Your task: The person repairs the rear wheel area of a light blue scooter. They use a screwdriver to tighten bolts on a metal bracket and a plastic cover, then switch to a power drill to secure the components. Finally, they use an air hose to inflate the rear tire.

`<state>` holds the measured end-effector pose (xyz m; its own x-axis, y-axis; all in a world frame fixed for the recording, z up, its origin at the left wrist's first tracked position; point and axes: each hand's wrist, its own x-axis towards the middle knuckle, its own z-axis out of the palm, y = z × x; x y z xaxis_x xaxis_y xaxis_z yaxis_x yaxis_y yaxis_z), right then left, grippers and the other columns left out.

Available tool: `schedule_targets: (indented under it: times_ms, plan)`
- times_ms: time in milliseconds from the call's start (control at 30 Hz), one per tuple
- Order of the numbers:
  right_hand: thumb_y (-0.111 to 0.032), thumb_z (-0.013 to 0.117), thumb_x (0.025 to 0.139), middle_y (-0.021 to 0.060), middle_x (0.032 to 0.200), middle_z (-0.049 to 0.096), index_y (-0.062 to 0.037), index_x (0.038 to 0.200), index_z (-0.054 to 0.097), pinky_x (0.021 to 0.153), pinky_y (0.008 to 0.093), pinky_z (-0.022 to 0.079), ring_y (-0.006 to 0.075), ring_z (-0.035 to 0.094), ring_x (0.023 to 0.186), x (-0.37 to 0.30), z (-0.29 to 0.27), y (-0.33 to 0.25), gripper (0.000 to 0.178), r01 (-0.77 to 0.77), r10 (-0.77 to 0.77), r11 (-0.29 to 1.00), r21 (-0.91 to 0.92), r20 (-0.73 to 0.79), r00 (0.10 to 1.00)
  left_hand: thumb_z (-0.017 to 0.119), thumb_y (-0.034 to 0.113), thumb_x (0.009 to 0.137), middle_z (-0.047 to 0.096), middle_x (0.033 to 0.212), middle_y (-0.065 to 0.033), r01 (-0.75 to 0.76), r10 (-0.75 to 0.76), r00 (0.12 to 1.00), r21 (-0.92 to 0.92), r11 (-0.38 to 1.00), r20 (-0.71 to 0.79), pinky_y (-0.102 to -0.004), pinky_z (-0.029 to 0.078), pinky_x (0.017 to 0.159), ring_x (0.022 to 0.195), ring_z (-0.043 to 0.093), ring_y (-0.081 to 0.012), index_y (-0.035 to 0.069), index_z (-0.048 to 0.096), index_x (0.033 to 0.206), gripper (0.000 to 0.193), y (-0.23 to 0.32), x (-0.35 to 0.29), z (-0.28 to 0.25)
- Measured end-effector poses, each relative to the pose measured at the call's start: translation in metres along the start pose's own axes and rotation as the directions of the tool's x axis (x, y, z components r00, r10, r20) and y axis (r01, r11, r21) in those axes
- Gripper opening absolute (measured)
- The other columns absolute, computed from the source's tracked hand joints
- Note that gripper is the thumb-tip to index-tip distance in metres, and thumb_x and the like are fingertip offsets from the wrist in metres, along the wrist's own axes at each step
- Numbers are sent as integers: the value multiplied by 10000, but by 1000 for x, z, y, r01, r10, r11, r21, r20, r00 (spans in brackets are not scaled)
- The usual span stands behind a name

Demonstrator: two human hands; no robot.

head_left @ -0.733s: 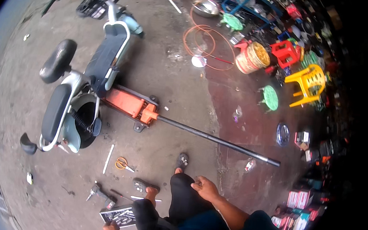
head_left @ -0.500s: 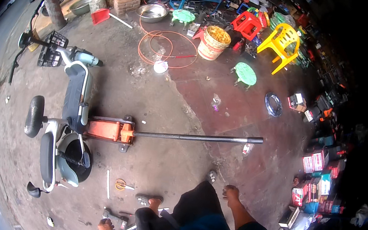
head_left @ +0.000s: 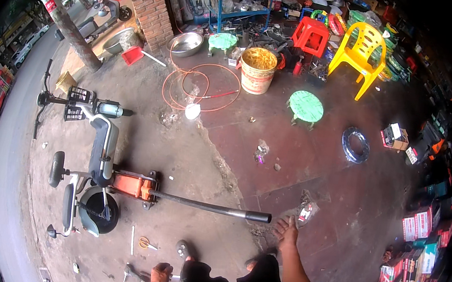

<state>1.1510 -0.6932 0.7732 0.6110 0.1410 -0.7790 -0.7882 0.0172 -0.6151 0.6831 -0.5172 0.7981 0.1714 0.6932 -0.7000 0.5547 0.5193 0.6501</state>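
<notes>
Right hand (head_left: pixel 286 231): open, fingers spread, just beside the end of the floor jack handle (head_left: pixel 212 208), not gripping it.
Left hand (head_left: pixel 160 274): closed in a fist low over the floor; contents cannot be told.
Orange floor jack (head_left: pixel 131 185): on concrete floor (head_left: pixel 190 159), under the electric scooter (head_left: pixel 90 169).
Scissors (head_left: pixel 146 242): on the floor near the left hand.

Near your right hand (head_left: pixel 286 232): long dark metal jack handle (head_left: pixel 201 206), smooth, dull sheen, matt black end sleeve. Orange painted-metal floor jack (head_left: pixel 131 185), scuffed. Your floor: rough grey concrete (head_left: pixel 179 158), cracked, meeting smoother reddish-brown slab (head_left: pixel 334 182). Glossy yellow plastic chair (head_left: pixel 359 51). Green plastic stool (head_left: pixel 306 106). Shiny round metal basin (head_left: pixel 186 43).
</notes>
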Motion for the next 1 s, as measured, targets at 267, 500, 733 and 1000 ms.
schedule_targets:
  times_ms: [267,500,733,1000]
  plan:
    - [-410,588,942,91,959,662,-56,1190,588,629,343,514,207,646,769,57,-8,-65,433,117,-51,782,-612,125,991,635,209,843,698,917,-173,-34,28,998,-89,995,-60,-369,546,725,833,684,-277,-20,651,1092,339,143,-5,158]
    - [-337,596,936,47,798,606,-79,1109,598,571,336,473,175,588,682,58,-92,-164,310,-153,-4,672,-724,-210,978,618,238,808,694,874,-188,-976,764,216,108,190,609,-452,535,698,794,681,-338,32,673,899,232,477,-33,270]
    - [-312,592,943,52,823,616,-55,1101,607,607,315,480,162,588,699,175,-88,-282,302,-110,138,464,-879,-50,989,680,258,746,717,949,-145,-801,652,-553,-114,-588,519,-410,508,815,923,668,-311,96,733,980,289,738,-132,417]
    - [-284,587,951,58,853,628,-26,1092,617,647,291,488,146,589,717,411,69,-483,295,294,110,154,-943,312,944,640,289,808,713,1000,-155,-923,992,-37,376,-81,121,-399,511,860,980,669,-308,85,704,1064,333,863,56,438]
